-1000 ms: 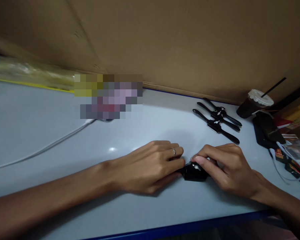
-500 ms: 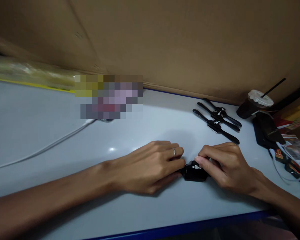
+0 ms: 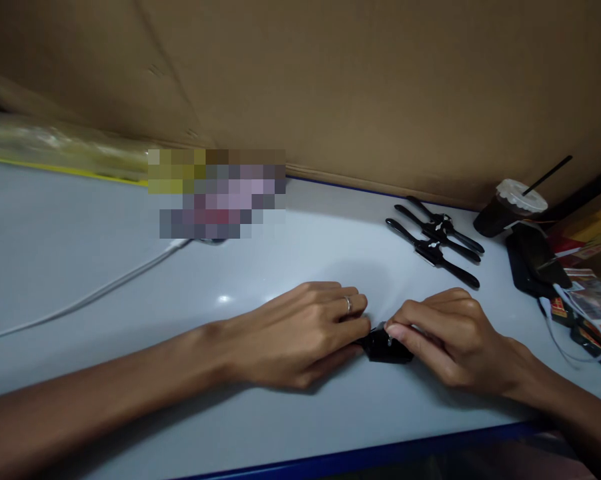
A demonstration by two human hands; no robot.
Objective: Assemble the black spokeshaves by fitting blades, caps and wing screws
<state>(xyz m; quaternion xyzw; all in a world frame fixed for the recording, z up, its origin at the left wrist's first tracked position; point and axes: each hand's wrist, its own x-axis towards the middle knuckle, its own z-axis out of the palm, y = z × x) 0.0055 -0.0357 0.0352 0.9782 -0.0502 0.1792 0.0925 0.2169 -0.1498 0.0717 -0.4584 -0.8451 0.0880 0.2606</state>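
Note:
A black spokeshave [image 3: 386, 353] lies on the white tabletop between my hands, its middle body showing and its handles mostly covered. My left hand [image 3: 313, 333], with a ring on one finger, is closed around the handle at its left end. Over the tool's middle, my right hand [image 3: 447, 340] has thumb and forefinger pinched on a small silver screw [image 3: 391, 340], most of which the fingertips hide. Beyond the right hand lie three more black spokeshaves [image 3: 435, 233], side by side and slanted.
At the back right stands a lidded plastic cup [image 3: 505, 207] with a black straw. Near it are a black device [image 3: 535, 260], a white cable and printed packets. A cardboard panel [image 3: 330, 87] rises behind the table. A pixelated item [image 3: 230, 200] with a white cord lies left.
My right thumb and forefinger have shifted slightly left, onto the silver screw, covering more of it. My left hand and the spokeshave stay in place.

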